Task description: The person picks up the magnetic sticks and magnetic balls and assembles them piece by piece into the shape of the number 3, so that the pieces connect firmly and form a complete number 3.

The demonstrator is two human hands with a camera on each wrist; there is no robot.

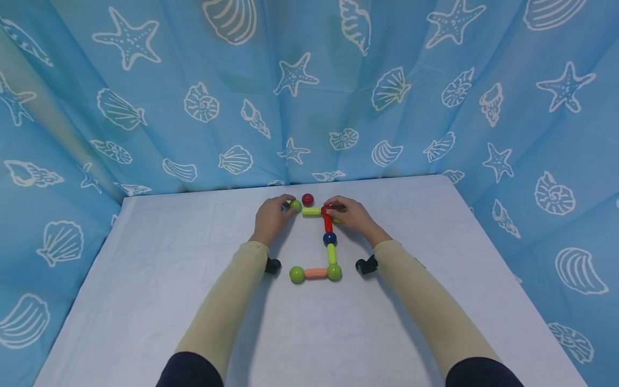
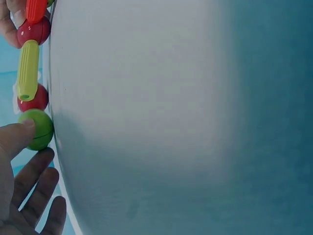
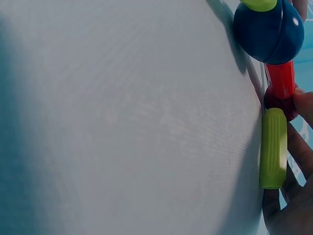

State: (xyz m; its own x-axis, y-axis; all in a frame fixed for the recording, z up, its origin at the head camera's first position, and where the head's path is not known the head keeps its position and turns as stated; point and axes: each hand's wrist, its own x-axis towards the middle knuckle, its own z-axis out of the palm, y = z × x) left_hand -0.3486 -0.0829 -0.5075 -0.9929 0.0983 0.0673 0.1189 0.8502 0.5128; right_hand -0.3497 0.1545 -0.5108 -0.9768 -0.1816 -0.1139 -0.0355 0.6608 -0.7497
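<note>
My left hand (image 1: 272, 217) pinches a green ball (image 1: 296, 205) by the free end of a yellow-green rod (image 1: 311, 212). In the left wrist view the thumb presses on that green ball (image 2: 41, 128), with fingers beneath it. A loose red ball (image 1: 307, 199) sits just behind the rod. My right hand (image 1: 355, 215) holds another red ball (image 1: 326, 210), where the rod joins a red rod (image 1: 328, 224). A second yellow-green rod (image 3: 274, 147) extends from this ball beside the right fingers. The red rod runs down to a dark blue ball (image 1: 330, 238).
Below the blue ball, a yellow-green rod (image 1: 331, 254) leads to a green ball (image 1: 334, 272). From there an orange rod (image 1: 316, 273) reaches another green ball (image 1: 297, 274). Everything lies on a white-covered table (image 1: 179, 252), with a blue shell-patterned curtain (image 1: 271, 123) behind.
</note>
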